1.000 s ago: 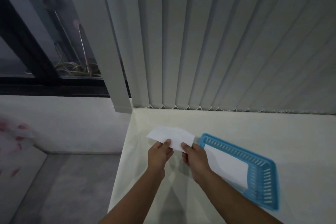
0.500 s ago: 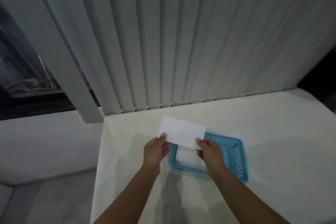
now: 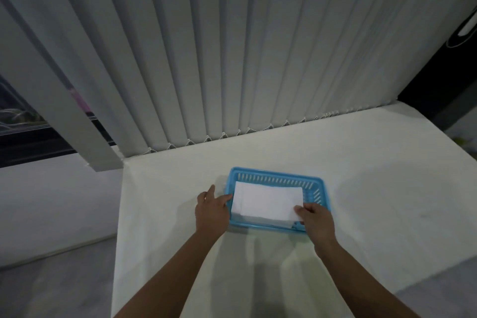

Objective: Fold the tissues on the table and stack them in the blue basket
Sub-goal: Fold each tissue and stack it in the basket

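- Setting a folded tissue (image 3: 267, 201) flat into the blue basket (image 3: 273, 177), lower centre of frame.
- Touching its left edge with the left grip (image 3: 211, 210), fingers straight and apart; pinching its lower-right corner with the right grip (image 3: 316, 219).
- Needs next, probably: a gentle release, edges squared.
- Soft matte paper rectangle; rigid slotted plastic; cream counter (image 3: 361, 188).

Quick count: one blue basket (image 3: 274, 176), one table (image 3: 374, 188), one left hand (image 3: 211, 210), one right hand (image 3: 317, 220), one folded tissue (image 3: 267, 200) on top. Can't tell how many underneath.
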Demonstrator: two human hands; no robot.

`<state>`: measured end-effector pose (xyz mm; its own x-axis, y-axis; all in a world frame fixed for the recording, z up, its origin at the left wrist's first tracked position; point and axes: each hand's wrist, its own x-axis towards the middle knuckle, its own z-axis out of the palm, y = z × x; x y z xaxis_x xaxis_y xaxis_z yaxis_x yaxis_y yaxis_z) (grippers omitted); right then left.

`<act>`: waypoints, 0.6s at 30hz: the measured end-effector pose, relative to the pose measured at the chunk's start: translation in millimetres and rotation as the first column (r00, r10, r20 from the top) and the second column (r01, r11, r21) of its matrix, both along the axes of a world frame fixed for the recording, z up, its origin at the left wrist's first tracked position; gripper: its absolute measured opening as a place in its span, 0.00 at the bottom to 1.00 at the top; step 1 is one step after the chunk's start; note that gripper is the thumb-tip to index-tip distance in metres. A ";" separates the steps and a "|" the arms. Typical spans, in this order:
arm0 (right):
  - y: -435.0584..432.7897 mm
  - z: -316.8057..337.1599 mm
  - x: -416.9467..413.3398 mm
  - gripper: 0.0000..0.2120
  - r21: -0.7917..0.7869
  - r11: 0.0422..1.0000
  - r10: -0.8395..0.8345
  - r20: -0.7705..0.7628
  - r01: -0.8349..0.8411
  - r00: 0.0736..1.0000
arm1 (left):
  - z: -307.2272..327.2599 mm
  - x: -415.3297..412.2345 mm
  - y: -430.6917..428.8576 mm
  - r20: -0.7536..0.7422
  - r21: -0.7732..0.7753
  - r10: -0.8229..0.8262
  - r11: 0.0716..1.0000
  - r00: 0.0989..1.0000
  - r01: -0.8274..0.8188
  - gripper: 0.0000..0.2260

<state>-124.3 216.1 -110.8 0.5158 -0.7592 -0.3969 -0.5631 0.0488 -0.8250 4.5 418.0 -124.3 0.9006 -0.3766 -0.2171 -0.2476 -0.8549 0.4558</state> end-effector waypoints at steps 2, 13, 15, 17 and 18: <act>-0.1 -0.3 1.9 0.09 0.003 1.000 -0.006 0.018 0.005 1.000 | 1.0 0.9 -0.9 -0.003 0.054 -0.037 0.998 0.999 0.037 0.19; 11.4 -3.0 14.1 0.04 0.031 0.997 -0.073 0.041 0.071 0.997 | 1.5 1.6 -0.5 -0.031 0.090 -0.101 0.991 0.994 0.104 0.21; 13.6 -4.9 14.9 0.04 0.041 0.996 -0.076 0.040 0.075 0.996 | 1.4 0.4 -1.0 -0.015 0.109 -0.115 0.987 0.993 0.116 0.21; 15.3 -6.2 16.2 0.06 0.036 0.997 -0.065 0.031 0.064 0.997 | 2.2 -0.2 -1.6 -0.009 0.126 -0.127 0.984 0.992 0.127 0.20; 16.2 -6.6 16.9 0.06 0.033 0.998 -0.063 0.029 0.062 0.998 | 2.7 -0.2 -1.9 -0.012 0.131 -0.131 0.983 0.991 0.131 0.20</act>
<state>-107.5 232.2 -117.4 0.4797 -0.7777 -0.4063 -0.5331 0.1095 -0.8389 4.3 416.1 -121.6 0.8447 -0.4591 -0.2752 -0.3600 -0.8678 0.3426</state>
